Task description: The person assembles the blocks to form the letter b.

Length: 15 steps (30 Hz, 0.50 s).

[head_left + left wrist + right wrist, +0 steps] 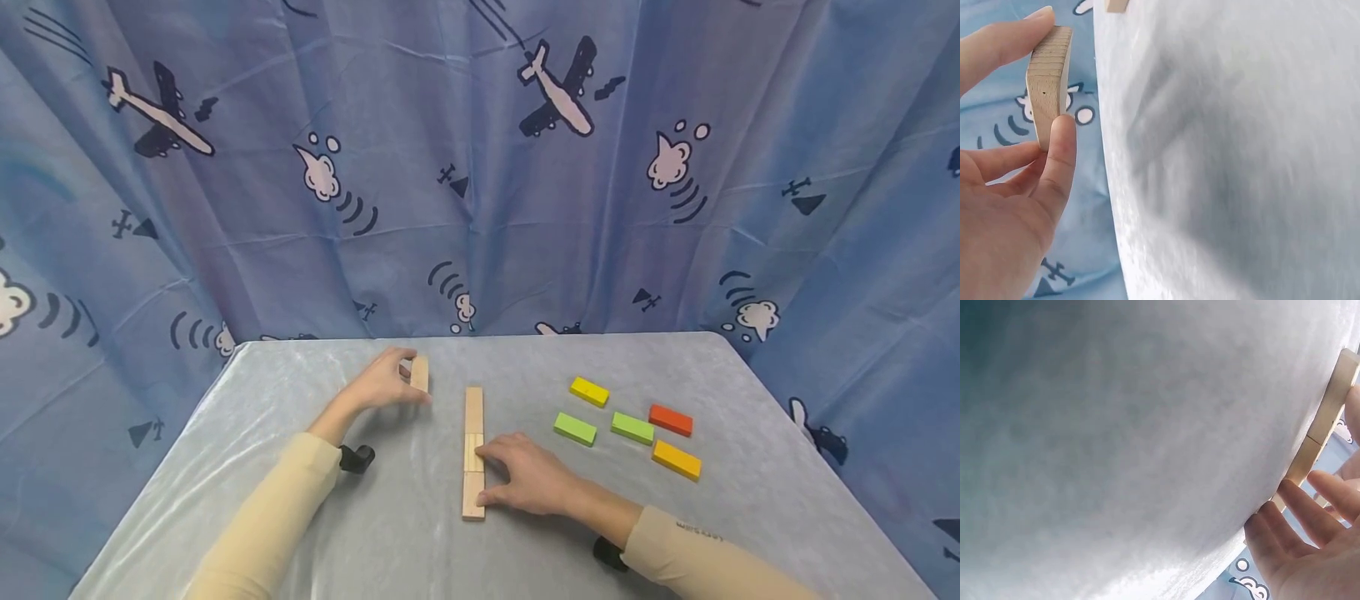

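Note:
My left hand grips a plain wooden block between thumb and fingertips, over the far left part of the table. In the left wrist view the same block shows its grained end, with the thumb above and the fingers below. At the table's middle lies a straight row of plain wooden blocks, its centre piece lighter with a lengthwise seam. My right hand touches the row's right side, thumb by the near block and fingertips at the centre. Its fingers are extended along the row in the right wrist view.
On the right lie a yellow block, two green blocks, a red block and an orange-yellow block. A pale cloth covers the table. Behind its far edge hangs a blue patterned curtain.

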Each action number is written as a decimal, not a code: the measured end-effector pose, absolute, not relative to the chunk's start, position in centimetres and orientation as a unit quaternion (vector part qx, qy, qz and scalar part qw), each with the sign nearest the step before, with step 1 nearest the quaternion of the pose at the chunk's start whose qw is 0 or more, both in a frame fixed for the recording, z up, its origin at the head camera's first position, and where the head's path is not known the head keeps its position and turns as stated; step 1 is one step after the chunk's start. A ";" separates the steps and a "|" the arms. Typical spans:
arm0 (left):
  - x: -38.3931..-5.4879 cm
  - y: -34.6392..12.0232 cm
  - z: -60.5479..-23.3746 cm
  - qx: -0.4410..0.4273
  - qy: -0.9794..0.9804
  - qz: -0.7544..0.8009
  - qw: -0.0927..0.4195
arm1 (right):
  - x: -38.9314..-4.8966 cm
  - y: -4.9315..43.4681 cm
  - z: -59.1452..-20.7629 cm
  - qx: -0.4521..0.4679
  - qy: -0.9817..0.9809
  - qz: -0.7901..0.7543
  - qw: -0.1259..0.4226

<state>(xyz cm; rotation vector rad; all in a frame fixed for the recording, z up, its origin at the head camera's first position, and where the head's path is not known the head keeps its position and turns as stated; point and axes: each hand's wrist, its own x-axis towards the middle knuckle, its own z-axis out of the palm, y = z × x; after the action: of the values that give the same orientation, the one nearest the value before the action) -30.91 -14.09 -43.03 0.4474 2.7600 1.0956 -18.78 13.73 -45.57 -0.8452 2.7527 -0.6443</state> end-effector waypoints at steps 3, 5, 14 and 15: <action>-31.1 -13.4 -42.9 0.152 0.916 0.366 0.065 | -18.9 13.7 -45.3 -0.288 0.928 -0.217 0.094; -31.3 -12.9 -42.9 0.156 0.915 0.367 0.060 | -18.9 13.6 -45.2 -0.291 0.927 -0.219 0.092; -32.3 -10.5 -43.5 0.157 0.904 0.394 0.056 | -18.9 13.6 -45.3 -0.287 0.928 -0.216 0.095; -32.4 -10.3 -43.5 0.155 0.901 0.401 0.057 | -18.9 13.5 -45.3 -0.287 0.929 -0.215 0.096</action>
<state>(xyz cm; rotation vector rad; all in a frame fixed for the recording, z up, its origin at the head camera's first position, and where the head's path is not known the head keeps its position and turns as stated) -32.44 -10.27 -43.52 0.4699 2.7339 1.2149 -18.90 13.54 -45.30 -0.8491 2.7509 -0.6371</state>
